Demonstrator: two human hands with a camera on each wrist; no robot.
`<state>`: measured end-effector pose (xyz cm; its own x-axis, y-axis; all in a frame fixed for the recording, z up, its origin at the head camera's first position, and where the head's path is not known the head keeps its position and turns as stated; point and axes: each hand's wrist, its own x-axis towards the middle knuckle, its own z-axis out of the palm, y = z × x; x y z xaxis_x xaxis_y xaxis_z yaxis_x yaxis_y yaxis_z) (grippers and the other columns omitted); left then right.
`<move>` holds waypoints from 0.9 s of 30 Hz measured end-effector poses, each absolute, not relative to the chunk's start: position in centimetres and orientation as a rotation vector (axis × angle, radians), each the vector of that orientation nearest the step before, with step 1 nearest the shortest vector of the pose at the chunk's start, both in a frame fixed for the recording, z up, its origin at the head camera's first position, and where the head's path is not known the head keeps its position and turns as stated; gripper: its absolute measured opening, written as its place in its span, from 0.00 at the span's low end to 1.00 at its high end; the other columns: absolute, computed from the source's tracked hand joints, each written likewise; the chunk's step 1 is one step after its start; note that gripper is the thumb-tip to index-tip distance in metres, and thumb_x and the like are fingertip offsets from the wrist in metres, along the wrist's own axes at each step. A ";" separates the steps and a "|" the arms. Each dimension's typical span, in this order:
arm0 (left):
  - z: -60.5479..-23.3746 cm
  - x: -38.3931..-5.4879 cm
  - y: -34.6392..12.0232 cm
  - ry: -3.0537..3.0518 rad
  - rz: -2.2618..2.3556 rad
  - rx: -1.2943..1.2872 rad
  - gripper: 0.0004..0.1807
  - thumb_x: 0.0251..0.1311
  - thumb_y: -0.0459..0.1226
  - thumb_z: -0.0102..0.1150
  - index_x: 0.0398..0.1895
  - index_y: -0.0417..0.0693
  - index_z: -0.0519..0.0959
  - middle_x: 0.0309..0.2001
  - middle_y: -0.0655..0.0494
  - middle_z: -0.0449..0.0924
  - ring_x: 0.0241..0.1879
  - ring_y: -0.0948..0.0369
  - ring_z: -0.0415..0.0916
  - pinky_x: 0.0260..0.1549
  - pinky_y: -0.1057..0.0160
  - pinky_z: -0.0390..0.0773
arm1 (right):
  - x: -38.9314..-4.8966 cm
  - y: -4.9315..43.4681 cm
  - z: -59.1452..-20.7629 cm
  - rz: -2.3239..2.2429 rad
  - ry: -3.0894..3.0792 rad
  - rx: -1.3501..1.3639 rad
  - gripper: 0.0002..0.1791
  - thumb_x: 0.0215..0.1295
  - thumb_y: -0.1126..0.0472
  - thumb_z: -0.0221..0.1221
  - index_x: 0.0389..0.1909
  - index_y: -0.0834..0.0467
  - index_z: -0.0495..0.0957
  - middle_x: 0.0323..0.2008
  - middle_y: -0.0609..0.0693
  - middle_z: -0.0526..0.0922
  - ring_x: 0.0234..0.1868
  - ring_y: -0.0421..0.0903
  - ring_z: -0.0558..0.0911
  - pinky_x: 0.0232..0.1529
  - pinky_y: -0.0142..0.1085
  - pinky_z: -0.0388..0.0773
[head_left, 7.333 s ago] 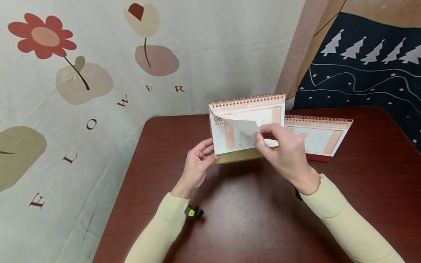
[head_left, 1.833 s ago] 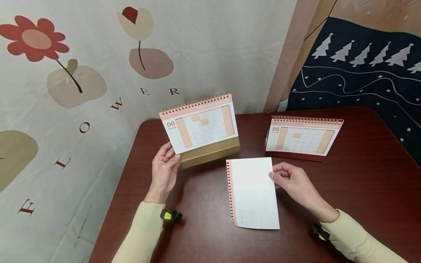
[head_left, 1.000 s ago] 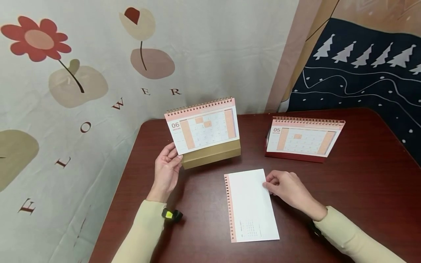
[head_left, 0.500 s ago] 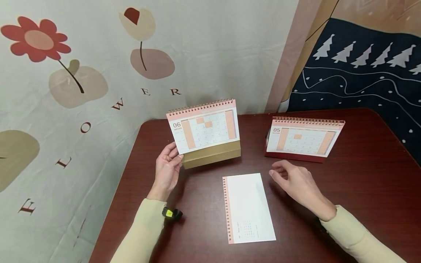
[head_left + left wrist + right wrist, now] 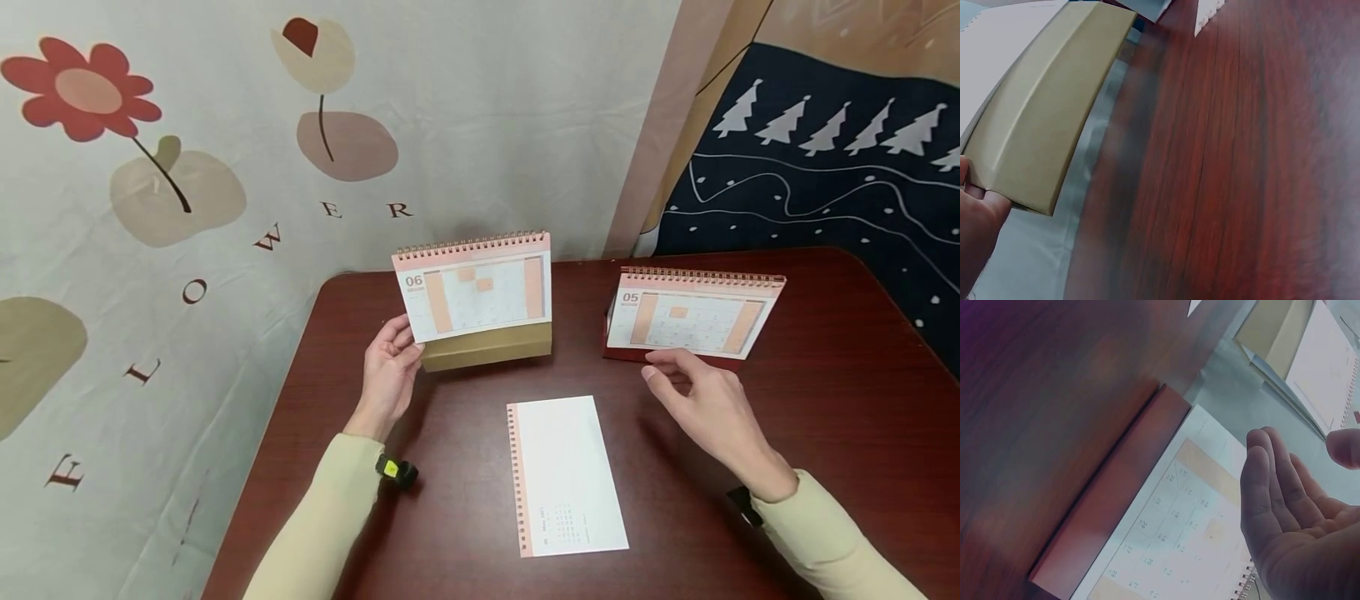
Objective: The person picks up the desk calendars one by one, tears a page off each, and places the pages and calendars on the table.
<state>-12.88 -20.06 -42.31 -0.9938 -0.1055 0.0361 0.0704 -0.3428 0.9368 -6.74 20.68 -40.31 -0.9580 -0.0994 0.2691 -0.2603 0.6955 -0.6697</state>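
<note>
A spiral desk calendar [image 5: 498, 308] showing page 06 on a gold base is held by its lower left corner in my left hand [image 5: 390, 375]. In the left wrist view, the thumb lies against the end of its gold base [image 5: 1054, 112], with fingers behind. My right hand [image 5: 708, 412] grips nothing; thumb and fingers are apart, and it overlaps the lower edge of a second calendar [image 5: 693, 317], which shows 05 on a red base [image 5: 1116, 487]. A loose calendar page [image 5: 573, 467], blank but for small print, lies on the table between the hands, its pink punched edge leftward.
Both calendars and the page are at a dark reddish wooden table [image 5: 457, 533]. Behind it hangs a pale flower-print cloth [image 5: 495, 108], with a dark tree-patterned cloth [image 5: 825, 192] at the right.
Earlier my right hand pinched a page on the gold-based calendar; that page came off and was laid down. The right hand released it and moved toward the red-based calendar. The held calendar shifted slightly right.
</note>
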 end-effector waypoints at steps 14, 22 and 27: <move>-44.5 -15.7 -21.3 -1.836 -2.480 0.074 0.23 0.69 0.15 0.42 0.58 0.44 0.73 0.51 0.58 0.86 0.44 0.65 0.79 0.34 0.71 0.74 | -6.6 21.2 -40.0 1.117 -2.716 0.244 0.15 0.74 0.51 0.62 0.53 0.54 0.84 0.36 0.45 0.90 0.36 0.45 0.88 0.38 0.24 0.75; -45.1 -15.2 -22.3 -2.032 -2.373 0.066 0.24 0.68 0.15 0.44 0.61 0.41 0.71 0.49 0.58 0.87 0.43 0.65 0.80 0.40 0.69 0.77 | -6.7 21.9 -39.4 1.117 -2.684 0.225 0.15 0.73 0.51 0.63 0.54 0.53 0.84 0.36 0.46 0.90 0.36 0.31 0.85 0.37 0.23 0.73; -45.6 -14.8 -22.5 -2.250 -2.154 0.061 0.23 0.67 0.15 0.47 0.64 0.32 0.70 0.57 0.39 0.83 0.48 0.66 0.80 0.47 0.68 0.77 | -6.7 22.1 -39.2 1.139 -2.682 0.221 0.16 0.74 0.50 0.62 0.54 0.55 0.84 0.37 0.46 0.91 0.35 0.26 0.83 0.37 0.23 0.73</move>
